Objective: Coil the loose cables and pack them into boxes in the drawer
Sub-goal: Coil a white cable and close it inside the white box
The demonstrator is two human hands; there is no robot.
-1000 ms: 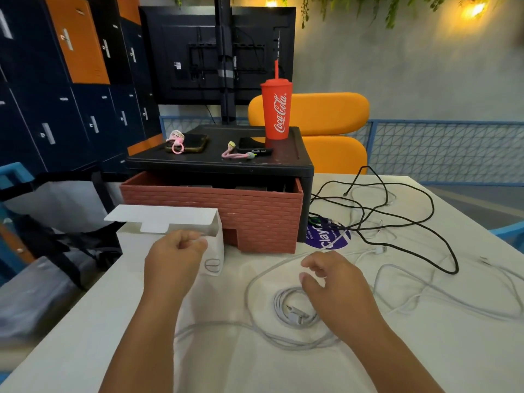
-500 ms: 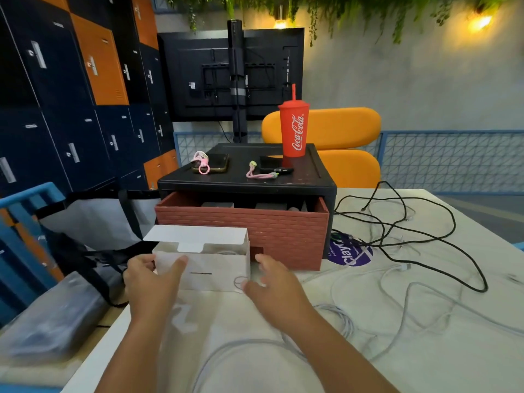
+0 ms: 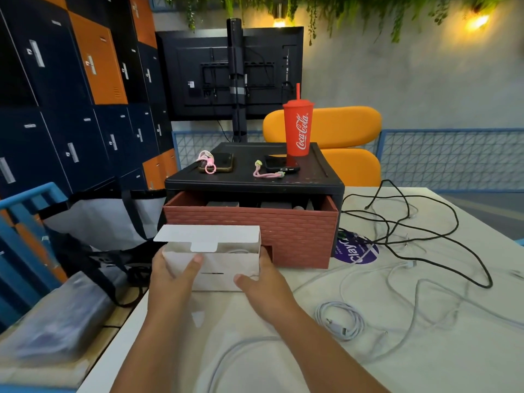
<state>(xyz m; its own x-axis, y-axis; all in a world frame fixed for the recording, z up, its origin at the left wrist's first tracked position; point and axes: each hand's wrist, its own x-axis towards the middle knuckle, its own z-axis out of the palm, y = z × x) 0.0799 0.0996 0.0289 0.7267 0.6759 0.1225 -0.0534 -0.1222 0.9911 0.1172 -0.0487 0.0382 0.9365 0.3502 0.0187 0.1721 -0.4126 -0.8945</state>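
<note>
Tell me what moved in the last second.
The right hand left the coiled white cable and moved left to the white box, now gripping its right end. The left hand shifted from the box's front edge to grip its left end. The coil stayed where it lay, unpacked. The box flap and the brick-pattern drawer stayed open, and the black cable did not move.

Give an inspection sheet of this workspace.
Surface: pale tabletop with a round purple sticker.
Job's things: white cardboard box, flap up; red brick-patterned drawer pulled out of black cabinet.
Clutter: red Coca-Cola tumbler and two strapped phones on the cabinet.
Hands: left hand and right hand grip the box's ends.
Cables: coiled white cable; loose white cables; tangled black cable.
Surroundings: blue and orange lockers, black monitor, orange chair.
</note>
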